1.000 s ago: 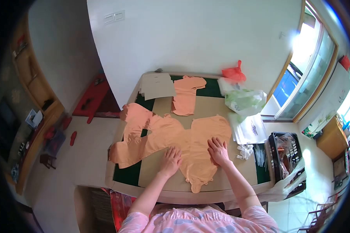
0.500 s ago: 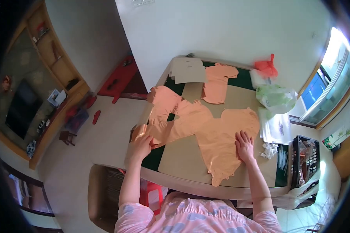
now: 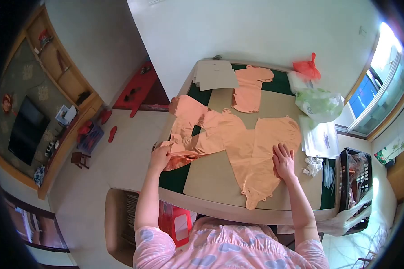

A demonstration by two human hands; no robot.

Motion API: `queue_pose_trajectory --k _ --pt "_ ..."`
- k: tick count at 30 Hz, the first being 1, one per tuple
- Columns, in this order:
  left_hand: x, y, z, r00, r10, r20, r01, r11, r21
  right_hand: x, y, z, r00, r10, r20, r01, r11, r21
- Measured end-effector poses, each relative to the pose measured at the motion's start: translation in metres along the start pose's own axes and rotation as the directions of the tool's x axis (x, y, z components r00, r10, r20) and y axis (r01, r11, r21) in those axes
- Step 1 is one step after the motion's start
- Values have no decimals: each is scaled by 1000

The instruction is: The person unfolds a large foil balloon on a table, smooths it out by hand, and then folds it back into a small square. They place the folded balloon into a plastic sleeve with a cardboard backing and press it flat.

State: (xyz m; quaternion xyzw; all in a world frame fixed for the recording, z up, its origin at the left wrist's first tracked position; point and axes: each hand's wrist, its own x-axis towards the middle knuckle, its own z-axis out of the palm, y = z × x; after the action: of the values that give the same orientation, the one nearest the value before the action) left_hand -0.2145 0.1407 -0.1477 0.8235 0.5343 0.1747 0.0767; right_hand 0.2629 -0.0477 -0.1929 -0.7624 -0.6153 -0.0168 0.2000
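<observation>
A large flat rose-gold foil sheet with curved outlines and small tabs (image 3: 242, 139) lies across the cardboard on the table. My left hand (image 3: 160, 158) is closed on the foil's crumpled left edge, near the table's left side. Spread over the right part of the foil, my right hand (image 3: 284, 162) rests flat with nothing held. Further back is another folded rose-gold foil piece (image 3: 248, 92), beside a stack of grey sheets (image 3: 216, 75).
On the table's right are a red bag (image 3: 307, 67), a green-white plastic bag (image 3: 318, 105), clear plastic sleeves (image 3: 319, 138) and crumpled white scraps (image 3: 313, 166). A black basket (image 3: 355, 179) stands at the right edge. A brown bin (image 3: 116, 219) and red stool (image 3: 181, 227) are below.
My left hand has shifted slightly left and up, and the foil beside it is more crumpled and folded. My right hand stays spread on the foil. The view has shifted a little.
</observation>
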Motion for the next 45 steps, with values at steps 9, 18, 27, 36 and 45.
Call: queue_pose_trajectory --k 9,18,27,36,45 --pt "2 9 -7 994 -11 107 9 1000 15 0 -2 -2 1000 6 0 -6 1000 9" --pt "-17 22 15 993 82 -83 -89 993 -78 -1 -3 -2 1000 -2 -12 2 1000 14" --pt "-37 42 8 958 287 6 -287 958 -15 0 -2 -2 1000 0 -14 1 1000 13" --pt "-33 39 14 949 315 9 -315 948 35 -1 -1 -1 1000 -2 -31 3 1000 19" --pt "-25 27 44 957 279 -77 -261 947 184 0 -2 -3 999 -13 -44 14 1000 12"
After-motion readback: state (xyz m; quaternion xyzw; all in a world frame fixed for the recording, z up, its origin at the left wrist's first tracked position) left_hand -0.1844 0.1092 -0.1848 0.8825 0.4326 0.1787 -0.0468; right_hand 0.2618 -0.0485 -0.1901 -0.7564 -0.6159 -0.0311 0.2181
